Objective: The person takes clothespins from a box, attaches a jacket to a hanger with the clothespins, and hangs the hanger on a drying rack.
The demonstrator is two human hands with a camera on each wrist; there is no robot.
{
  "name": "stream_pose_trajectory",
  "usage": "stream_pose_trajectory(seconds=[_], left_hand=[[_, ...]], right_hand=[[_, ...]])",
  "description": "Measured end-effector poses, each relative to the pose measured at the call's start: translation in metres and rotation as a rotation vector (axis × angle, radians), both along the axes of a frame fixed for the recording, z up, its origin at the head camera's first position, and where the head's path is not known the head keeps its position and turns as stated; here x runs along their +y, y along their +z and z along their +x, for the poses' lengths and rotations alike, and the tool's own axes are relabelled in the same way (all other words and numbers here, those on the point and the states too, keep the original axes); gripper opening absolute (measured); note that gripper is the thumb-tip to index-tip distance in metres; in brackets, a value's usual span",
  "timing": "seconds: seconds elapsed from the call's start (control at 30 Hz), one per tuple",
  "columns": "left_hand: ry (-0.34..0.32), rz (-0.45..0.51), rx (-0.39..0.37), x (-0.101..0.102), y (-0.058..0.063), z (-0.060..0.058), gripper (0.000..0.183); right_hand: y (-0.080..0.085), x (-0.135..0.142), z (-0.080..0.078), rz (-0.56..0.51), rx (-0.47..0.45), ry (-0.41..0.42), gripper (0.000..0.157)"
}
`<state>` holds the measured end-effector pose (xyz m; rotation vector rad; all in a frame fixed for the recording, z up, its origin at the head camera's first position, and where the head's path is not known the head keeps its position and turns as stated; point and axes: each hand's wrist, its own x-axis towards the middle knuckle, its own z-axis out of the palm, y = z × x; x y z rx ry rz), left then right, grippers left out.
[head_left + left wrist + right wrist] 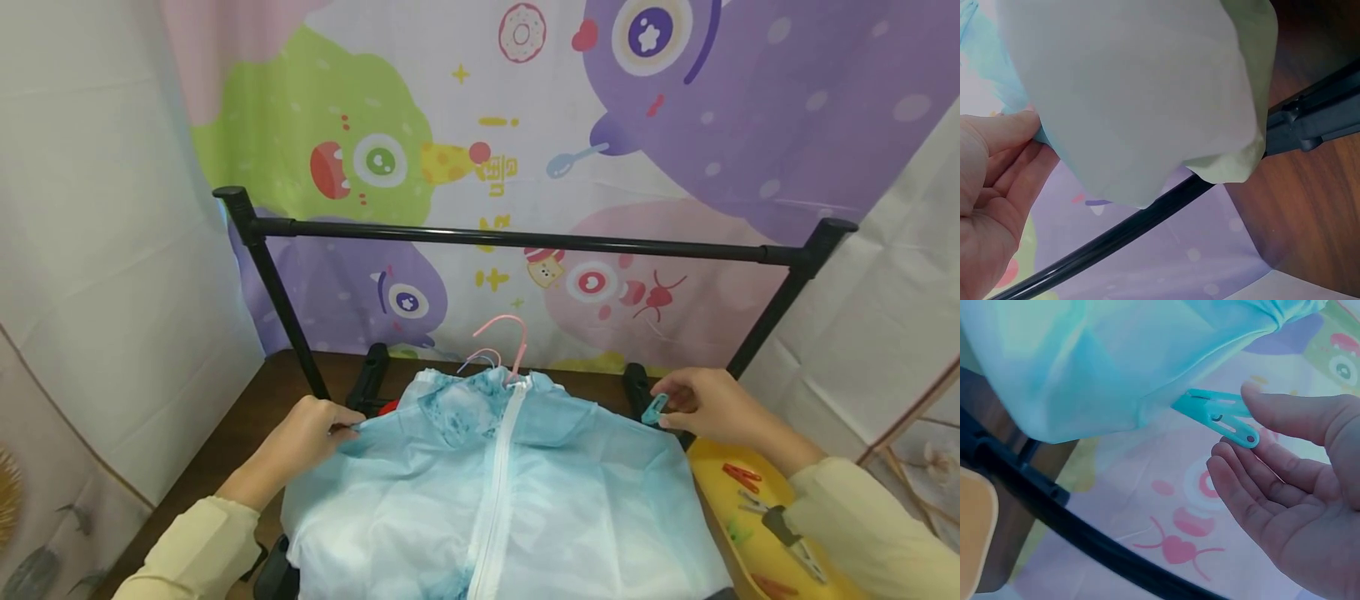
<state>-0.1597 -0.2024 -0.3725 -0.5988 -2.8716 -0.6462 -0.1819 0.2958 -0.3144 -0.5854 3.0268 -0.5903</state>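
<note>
A light blue and white zip-up jacket [585, 492] hangs on a pink hanger [519, 350], its hook rising from the collar. My left hand [318, 433] pinches the jacket's left-side shoulder edge between thumb and fingers; the left wrist view shows the blue fabric [1041, 134] at the fingertips. At the opposite shoulder, my right hand [701, 406] has thumb and fingers at the two handles of a turquoise clothespin [655, 409]. In the right wrist view the clothespin [1219, 417] has its nose at the shoulder edge, and the thumb tip meets its upper handle.
Behind the jacket stands a black rack with a horizontal bar [525, 240]. A yellow tray [708, 467] at the right holds several clips, including a red clothespin [742, 477]. Below lies a dark wooden table [225, 442]; a printed cartoon cloth [480, 100] hangs behind.
</note>
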Motion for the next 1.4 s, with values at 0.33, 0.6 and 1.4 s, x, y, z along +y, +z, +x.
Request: stream_pose_trajectory(seconds=[0.33, 0.6, 1.4], left_hand=[[0.009, 0.011, -0.002, 0.0, 0.0, 0.0, 0.021], [0.019, -0.008, -0.004, 0.001, 0.001, 0.0, 0.021], [0.018, -0.003, -0.003, 0.002, 0.001, 0.001, 0.021]], right_hand=[[0.013, -0.013, 0.0, 0.003, 0.028, 0.047, 0.03], [0.028, -0.025, 0.003, -0.007, 0.048, 0.103, 0.032], [0.052, -0.061, 0.019, -0.011, 0.155, 0.205, 0.033]])
